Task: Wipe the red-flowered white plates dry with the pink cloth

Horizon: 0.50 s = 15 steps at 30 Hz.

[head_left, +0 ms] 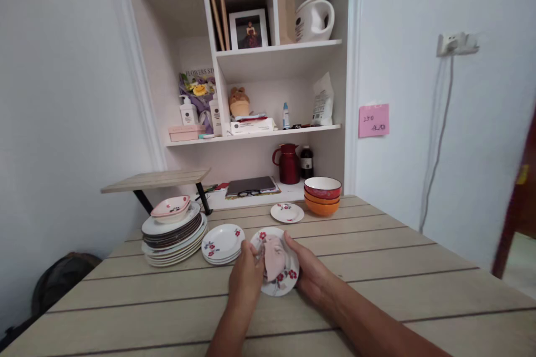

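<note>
My right hand [310,269] grips the right rim of a small white plate [288,284] with red flowers, tilted up above the table. My left hand [247,278] is closed on a pink cloth [274,261], which lies against the plate's face. Just left of it, a short stack of matching flowered plates [223,242] rests on the table. Another flowered plate [287,212] lies flat behind my hands. To its right stands a stack of bowls [322,204], orange below and red on top.
At the left, a tall stack of plates [173,254] carries a pink-rimmed dish [171,207] beside a small wooden stand [154,179]. A laptop [251,185], a red jug [288,164] and a dark bottle [306,162] sit behind the wooden table [397,290], under white shelves.
</note>
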{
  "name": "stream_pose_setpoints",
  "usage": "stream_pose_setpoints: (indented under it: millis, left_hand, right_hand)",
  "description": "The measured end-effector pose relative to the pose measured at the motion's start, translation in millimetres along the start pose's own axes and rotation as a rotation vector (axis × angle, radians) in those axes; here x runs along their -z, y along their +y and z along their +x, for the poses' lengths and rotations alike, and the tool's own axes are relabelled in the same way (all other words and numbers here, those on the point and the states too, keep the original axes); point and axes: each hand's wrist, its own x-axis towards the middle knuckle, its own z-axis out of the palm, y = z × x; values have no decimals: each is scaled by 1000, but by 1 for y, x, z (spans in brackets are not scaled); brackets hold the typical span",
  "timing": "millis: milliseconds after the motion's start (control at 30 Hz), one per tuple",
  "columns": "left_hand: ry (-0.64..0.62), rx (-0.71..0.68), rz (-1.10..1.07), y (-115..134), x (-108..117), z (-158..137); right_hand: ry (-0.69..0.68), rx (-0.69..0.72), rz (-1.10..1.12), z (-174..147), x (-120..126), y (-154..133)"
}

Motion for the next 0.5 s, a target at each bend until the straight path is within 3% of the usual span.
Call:
stream_pose_setpoints:
  millis: [133,333,500]
  left_hand:
    - [66,-30,35,3,12,-5]
    - [-68,-466,68,20,8,-16]
    - [-21,-498,34,22,-2,-18]
  right_hand:
    - [-20,18,12,-2,-3,0]
    - [-36,6,49,5,2,1]
    - [-53,8,70,5,2,2]
